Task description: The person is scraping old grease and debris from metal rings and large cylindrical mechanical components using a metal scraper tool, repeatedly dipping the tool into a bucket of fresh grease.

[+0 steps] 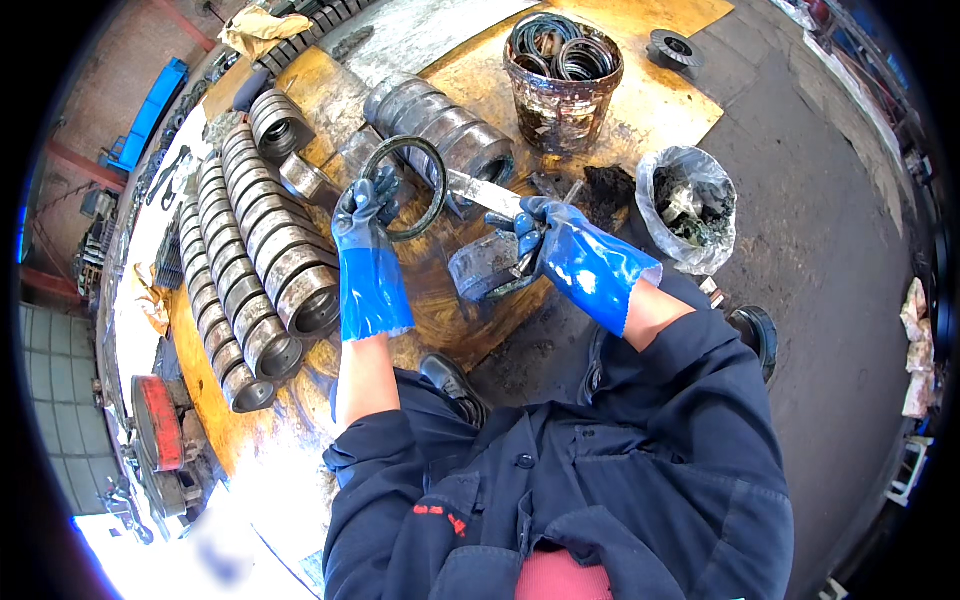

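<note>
My left hand, in a long blue rubber glove, is closed round the edge of a dark, greasy ring held upright. My right hand, gloved the same way, grips a flat metal scraper. The scraper's far end reaches the right side of the ring, and whether it touches cannot be made out. Just below my right hand lies a short, wide metal cylinder, partly covered by the glove. Behind the ring, several thick metal sleeves lie end to end.
Long rows of metal sleeves lie to the left on an oily yellow sheet. A grimy bucket of rings stands at the far side. Right of my hands is a container lined with clear plastic, holding dark waste.
</note>
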Motion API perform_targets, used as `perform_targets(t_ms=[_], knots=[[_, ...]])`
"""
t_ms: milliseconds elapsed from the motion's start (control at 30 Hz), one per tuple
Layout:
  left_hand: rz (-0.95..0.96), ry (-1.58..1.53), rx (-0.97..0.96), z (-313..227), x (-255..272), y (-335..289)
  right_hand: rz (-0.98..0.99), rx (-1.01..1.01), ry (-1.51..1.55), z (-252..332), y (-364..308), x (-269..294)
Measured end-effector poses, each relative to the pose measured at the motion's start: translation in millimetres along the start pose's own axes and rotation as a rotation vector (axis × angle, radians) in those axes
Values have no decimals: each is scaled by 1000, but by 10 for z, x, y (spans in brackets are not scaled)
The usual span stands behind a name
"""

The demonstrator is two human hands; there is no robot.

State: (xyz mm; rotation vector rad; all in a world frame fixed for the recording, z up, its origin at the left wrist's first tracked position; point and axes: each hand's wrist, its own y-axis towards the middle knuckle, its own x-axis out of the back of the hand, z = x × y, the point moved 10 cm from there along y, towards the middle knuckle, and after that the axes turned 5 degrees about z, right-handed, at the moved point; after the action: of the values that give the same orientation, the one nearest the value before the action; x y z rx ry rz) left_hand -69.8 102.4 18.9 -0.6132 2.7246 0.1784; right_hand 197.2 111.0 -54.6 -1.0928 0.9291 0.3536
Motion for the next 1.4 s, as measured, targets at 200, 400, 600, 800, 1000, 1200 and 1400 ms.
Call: perform_targets(t_ms=[200, 400, 600, 800, 1000, 1200, 1400], knots=[[16, 33, 52, 66, -184, -59, -8, 245, -103, 309, 17, 17], [108, 120, 62, 77, -178, -77, 6, 323, -340, 414, -102, -179], [-15, 181, 129, 145, -75, -193, -2, 360, -797, 415, -431, -348], [34, 251, 138, 62, -217, -252, 207, 1081, -1759, 455, -704, -721], [114, 229, 45, -11, -385, -233, 141, 757, -1365, 612, -251, -298], [83, 280, -128, -162, -323, -272, 18, 230, -632, 62, -241, -59], [23, 227, -115, -49, -274, -206, 38, -25, -316, -444, -238, 39]])
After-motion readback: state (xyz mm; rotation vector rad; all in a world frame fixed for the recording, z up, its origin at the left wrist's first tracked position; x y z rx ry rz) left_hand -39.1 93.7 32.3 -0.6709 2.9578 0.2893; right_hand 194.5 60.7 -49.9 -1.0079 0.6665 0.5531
